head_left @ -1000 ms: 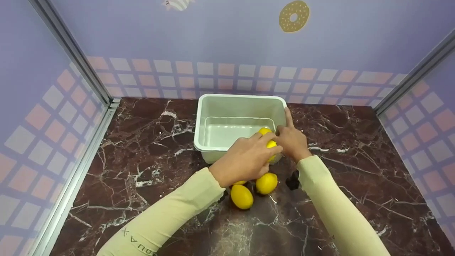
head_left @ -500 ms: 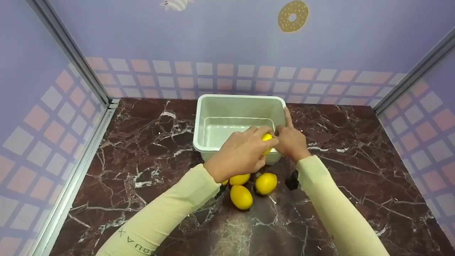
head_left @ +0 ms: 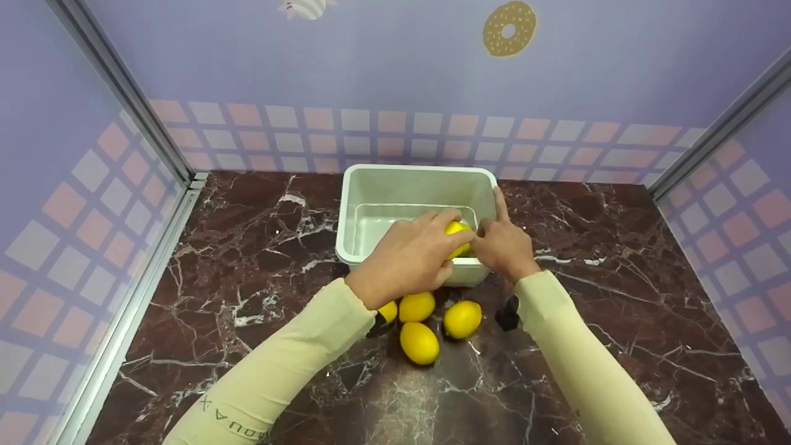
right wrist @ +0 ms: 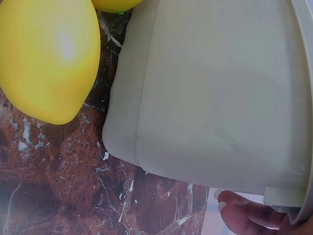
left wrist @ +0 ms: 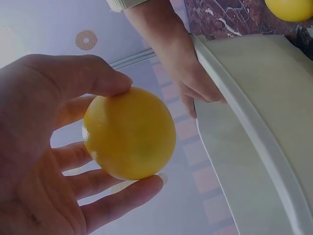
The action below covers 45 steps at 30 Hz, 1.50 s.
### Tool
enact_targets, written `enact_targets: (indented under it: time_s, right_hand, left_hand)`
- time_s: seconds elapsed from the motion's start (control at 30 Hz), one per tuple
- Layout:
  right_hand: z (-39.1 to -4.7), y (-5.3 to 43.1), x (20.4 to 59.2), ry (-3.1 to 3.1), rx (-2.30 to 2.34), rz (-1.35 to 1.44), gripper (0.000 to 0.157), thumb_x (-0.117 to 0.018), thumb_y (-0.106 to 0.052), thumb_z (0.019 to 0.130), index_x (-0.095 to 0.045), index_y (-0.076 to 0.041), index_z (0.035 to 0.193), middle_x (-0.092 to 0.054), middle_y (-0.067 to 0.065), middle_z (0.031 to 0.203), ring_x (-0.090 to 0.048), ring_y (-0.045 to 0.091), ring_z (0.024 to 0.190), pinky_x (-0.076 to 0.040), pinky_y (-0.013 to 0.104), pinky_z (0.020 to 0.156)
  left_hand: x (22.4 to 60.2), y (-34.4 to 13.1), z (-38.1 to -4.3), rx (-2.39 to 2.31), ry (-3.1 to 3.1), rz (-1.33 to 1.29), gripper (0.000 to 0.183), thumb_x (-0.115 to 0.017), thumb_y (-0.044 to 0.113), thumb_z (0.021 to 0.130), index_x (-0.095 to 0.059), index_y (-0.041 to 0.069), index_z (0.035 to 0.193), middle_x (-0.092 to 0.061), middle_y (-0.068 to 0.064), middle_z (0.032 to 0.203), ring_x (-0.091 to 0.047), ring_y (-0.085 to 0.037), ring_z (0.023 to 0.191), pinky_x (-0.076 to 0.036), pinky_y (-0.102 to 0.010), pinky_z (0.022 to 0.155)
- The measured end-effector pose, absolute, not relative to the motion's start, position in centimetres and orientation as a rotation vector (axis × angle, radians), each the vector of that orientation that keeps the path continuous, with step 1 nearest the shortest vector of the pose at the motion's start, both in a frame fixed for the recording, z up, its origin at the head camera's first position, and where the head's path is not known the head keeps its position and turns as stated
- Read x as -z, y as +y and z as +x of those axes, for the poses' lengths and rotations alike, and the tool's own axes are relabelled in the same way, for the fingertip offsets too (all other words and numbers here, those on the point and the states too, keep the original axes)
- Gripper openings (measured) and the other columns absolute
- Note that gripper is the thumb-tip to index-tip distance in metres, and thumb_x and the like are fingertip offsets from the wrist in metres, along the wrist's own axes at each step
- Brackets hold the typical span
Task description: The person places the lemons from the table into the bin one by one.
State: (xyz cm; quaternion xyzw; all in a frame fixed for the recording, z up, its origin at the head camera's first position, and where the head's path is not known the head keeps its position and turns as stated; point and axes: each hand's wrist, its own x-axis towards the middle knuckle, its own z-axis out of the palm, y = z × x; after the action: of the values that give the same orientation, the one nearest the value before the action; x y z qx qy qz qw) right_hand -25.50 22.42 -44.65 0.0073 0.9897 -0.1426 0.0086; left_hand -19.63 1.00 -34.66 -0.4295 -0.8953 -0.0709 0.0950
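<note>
My left hand (head_left: 401, 253) grips a yellow lemon (head_left: 456, 240) above the near right part of a pale, rectangular plastic bin (head_left: 420, 168). In the left wrist view the lemon (left wrist: 131, 134) sits between thumb and spread fingertips, beside the bin's rim (left wrist: 244, 115). My right hand (head_left: 507, 247) holds the bin's right rim, index finger stretched along the side. Seen from the right wrist, its fingertips (right wrist: 230, 208) curl below the rim. Several more lemons lie on the counter in front of the bin, among them one lemon (head_left: 419, 343) nearest me and another lemon (head_left: 462, 319) to its right.
The counter (head_left: 266, 358) is dark red marble-patterned stone. Purple panels with pink and white squares enclose it; the back wall (head_left: 395, 74) rises just behind the bin. A metal frame rail (head_left: 133, 278) runs along the left edge.
My left hand has moved left and slightly up with the lemon, from the near right corner to over the bin's opening, uncovering lemons on the counter. My right hand stays on the rim.
</note>
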Motion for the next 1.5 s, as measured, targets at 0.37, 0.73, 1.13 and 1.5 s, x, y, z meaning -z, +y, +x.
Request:
enact_targets:
  time_s: [0.37,0.73,1.13,1.5]
  right_hand:
    - [-25.5,22.3,44.5,3.072,0.435,0.033,0.042,-0.046,-0.046,0.093,-0.063,-0.009,0.084,0.004,0.003,0.165,-0.06,0.032,0.074,-0.048,0.045,0.063]
    - [-25.6,22.4,44.7,3.077,0.451,0.052,0.036,-0.048,-0.043,0.092,-0.062,-0.011,0.082,0.005,0.0,0.165,-0.06,0.031,0.074,-0.047,0.042,0.062]
    - [-25.5,22.4,44.7,3.073,0.461,0.036,0.037,-0.049,-0.044,0.091,-0.063,-0.011,0.083,0.006,0.001,0.165,-0.061,0.032,0.076,-0.049,0.044,0.065]
    - [-25.5,22.4,44.7,3.079,0.46,0.029,0.037,-0.049,-0.043,0.091,-0.063,-0.01,0.082,0.005,0.002,0.165,-0.061,0.032,0.076,-0.049,0.046,0.066]
  left_hand:
    - [34.2,0.6,-20.3,0.253,-2.642,-1.239,0.038,-0.06,0.018,0.084,-0.062,0.023,0.121,-0.053,-0.005,0.133,-0.06,-0.024,0.102,-0.057,-0.04,0.067]
    - [33.5,0.2,-21.0,0.24,-2.714,-1.217,0.045,-0.061,0.021,0.085,-0.058,0.024,0.131,-0.052,-0.006,0.136,-0.058,-0.025,0.101,-0.056,-0.038,0.068]
    - [33.4,-0.2,-21.7,0.225,-2.726,-1.173,0.048,-0.062,0.02,0.085,-0.058,0.025,0.132,-0.053,-0.006,0.135,-0.059,-0.027,0.108,-0.056,-0.042,0.07]
    - [33.4,-0.6,-22.3,0.221,-2.752,-1.146,0.048,-0.062,0.021,0.085,-0.057,0.025,0.132,-0.055,-0.004,0.129,-0.058,-0.025,0.101,-0.056,-0.041,0.069]
